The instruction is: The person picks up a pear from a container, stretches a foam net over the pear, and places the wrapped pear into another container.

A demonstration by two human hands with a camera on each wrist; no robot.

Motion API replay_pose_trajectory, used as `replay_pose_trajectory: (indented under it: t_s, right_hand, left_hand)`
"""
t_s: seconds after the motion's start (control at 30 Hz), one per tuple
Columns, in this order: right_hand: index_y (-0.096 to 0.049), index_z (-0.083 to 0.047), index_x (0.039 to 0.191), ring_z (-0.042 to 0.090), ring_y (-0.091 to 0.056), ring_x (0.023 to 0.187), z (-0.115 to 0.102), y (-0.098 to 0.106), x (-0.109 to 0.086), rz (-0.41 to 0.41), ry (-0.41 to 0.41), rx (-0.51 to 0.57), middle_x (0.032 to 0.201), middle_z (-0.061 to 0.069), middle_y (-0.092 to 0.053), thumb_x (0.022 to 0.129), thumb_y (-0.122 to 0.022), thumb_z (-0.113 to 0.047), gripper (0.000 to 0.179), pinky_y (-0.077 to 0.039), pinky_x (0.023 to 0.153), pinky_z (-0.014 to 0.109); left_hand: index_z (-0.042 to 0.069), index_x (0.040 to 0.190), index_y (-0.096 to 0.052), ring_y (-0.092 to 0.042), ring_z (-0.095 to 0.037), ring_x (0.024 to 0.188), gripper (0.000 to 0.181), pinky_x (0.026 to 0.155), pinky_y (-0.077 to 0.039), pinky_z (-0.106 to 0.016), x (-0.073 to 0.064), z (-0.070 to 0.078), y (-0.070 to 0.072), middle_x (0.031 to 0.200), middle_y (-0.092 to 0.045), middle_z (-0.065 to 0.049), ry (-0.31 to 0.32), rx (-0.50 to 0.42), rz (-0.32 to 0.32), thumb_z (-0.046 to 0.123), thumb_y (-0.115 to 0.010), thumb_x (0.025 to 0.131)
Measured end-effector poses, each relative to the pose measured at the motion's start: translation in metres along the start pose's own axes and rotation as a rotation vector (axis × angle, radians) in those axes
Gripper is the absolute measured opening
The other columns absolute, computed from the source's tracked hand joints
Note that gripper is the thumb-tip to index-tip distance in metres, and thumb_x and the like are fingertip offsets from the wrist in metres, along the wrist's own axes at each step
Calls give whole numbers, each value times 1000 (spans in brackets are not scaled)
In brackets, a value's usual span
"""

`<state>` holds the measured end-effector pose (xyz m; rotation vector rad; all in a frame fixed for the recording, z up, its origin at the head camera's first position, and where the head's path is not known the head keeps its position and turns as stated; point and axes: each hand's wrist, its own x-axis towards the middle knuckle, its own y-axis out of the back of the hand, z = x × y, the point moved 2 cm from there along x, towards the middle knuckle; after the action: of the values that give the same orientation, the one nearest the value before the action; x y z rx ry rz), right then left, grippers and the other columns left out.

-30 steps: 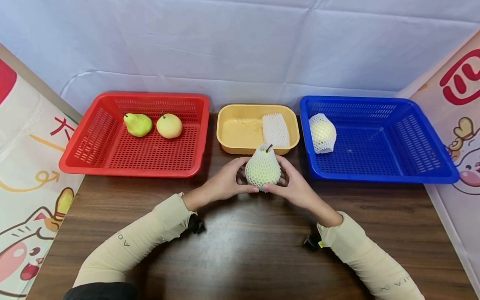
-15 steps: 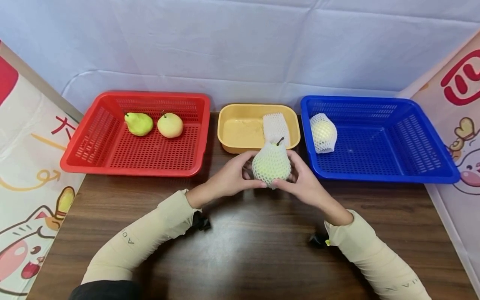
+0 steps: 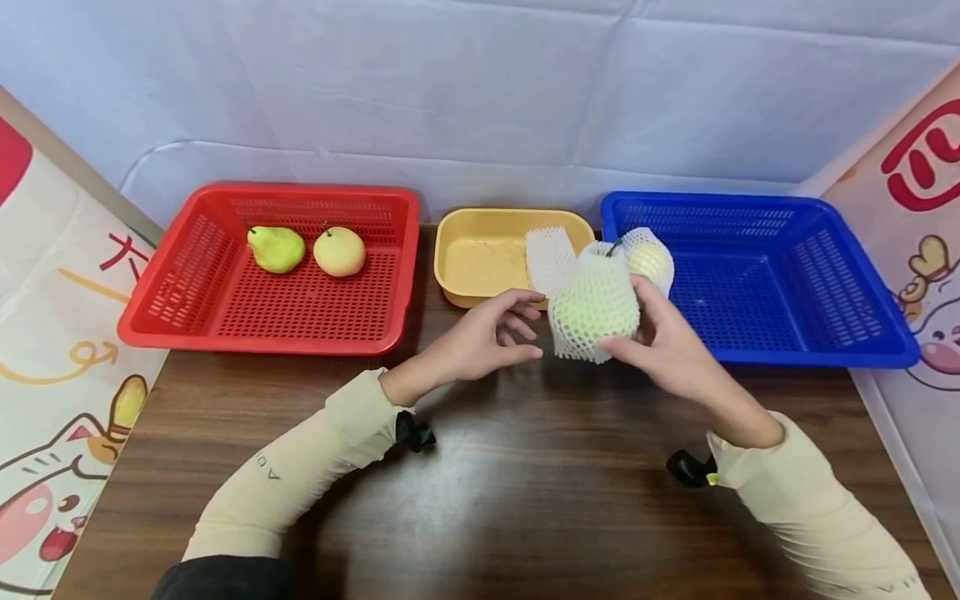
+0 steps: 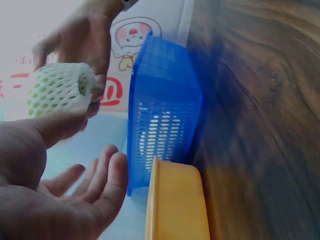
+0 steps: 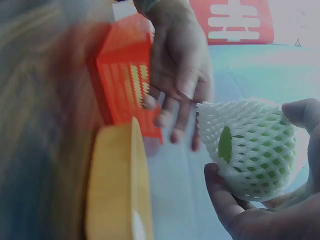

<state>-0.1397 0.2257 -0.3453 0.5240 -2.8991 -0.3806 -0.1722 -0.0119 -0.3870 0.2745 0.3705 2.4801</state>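
A pear in a white foam net (image 3: pixel 594 304) is held up by my right hand (image 3: pixel 667 342), thumb on its near side, stem pointing up and to the right. In the right wrist view the fingers curl around the netted pear (image 5: pixel 255 150), and green shows through the mesh. My left hand (image 3: pixel 487 335) is apart from it on the left, its fingers loosely spread and holding nothing. Behind the pear, the yellow tub (image 3: pixel 480 218) contains a flat white foam net (image 3: pixel 550 257). Another netted fruit (image 3: pixel 651 258), partly hidden by the held pear, lies in the blue basket (image 3: pixel 757 354).
On the left stands a red basket (image 3: pixel 262 342) with a green pear (image 3: pixel 276 249) and a round yellowish pear (image 3: pixel 340 252) inside. All containers line the back of the brown wooden table (image 3: pixel 510 500), before a pale cloth backdrop (image 3: pixel 375 83).
Both hands held the netted pear before. Now the left hand has let go, while the right hand has carried the pear to the right and raised it toward the blue basket's left edge.
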Motion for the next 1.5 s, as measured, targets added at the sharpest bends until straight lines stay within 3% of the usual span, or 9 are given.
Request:
replay_pose_trajectory:
  t_s: [0.13,0.37,0.63,0.8,1.0,1.07,1.17,1.37,1.5]
  right_hand:
    - [-38,5,144,9,-61,106,-11,21,2,25,5,-33,123,3,-56,90,-64,14,61,-55,82,17]
    - [-46,-10,136,9,-64,102,-22,64,12,54,4,26,118,2,-60,92,-59,16,53,-55,79,16]
    - [-37,-11,148,0,-58,104,-29,114,19,87,-140,-314,121,-12,-56,102,-56,-1,50,-48,79,10]
    - [-37,-15,146,0,-55,99,-26,135,25,86,-155,-334,119,-13,-55,104,-53,-4,46,-45,77,10]
    - [-40,-25,137,0,-54,100,-19,150,33,72,-247,-335,114,-15,-55,106,-53,-14,35,-43,77,11]
    - [-37,-21,143,-2,-52,102,-17,153,35,60,-290,-359,115,-15,-53,107,-53,-20,40,-42,77,11]
    - [-29,-8,150,-2,-50,100,-16,158,38,35,-330,-410,114,-15,-50,107,-53,-25,52,-42,75,11]
    - [-23,5,153,-2,-50,89,-15,165,45,2,-404,-529,107,-14,-51,105,-56,-33,70,-43,69,14]
    - [-21,8,154,1,-50,85,-11,171,50,-46,-465,-590,120,5,-53,104,-57,-39,77,-44,67,18]
  left_hand:
    - [-3,140,-52,-69,-23,103,56,83,-58,-27,7,3,-3,124,-62,-19,81,-69,23,5,-76,90]
    - [-5,139,-52,-69,-25,100,45,80,-61,-35,25,10,-16,126,-63,-22,254,-311,2,8,-67,98]
    - [-6,136,-51,-70,-24,94,41,78,-62,-37,53,16,-34,119,-67,-18,427,-429,-30,15,-62,103]
    - [-8,131,-54,-70,-26,92,39,76,-62,-36,68,17,-50,111,-65,-15,511,-495,-61,18,-62,103]
    - [-11,138,-50,-65,-41,116,49,80,-62,-39,80,18,-66,132,-59,-31,603,-544,-79,22,-61,104]
    - [-11,138,-51,-64,-41,117,48,81,-61,-39,83,16,-70,128,-62,-30,627,-570,-78,21,-62,104]
    - [-9,128,-58,-66,-41,114,37,81,-61,-39,88,13,-75,108,-68,-23,644,-604,-77,19,-62,103]
    - [0,106,-58,-64,-45,114,12,81,-61,-44,94,10,-81,85,-63,-13,646,-619,-61,11,-62,103]
    - [3,100,-56,-64,-46,114,6,79,-61,-43,95,8,-83,81,-61,-11,646,-609,-49,7,-60,103]
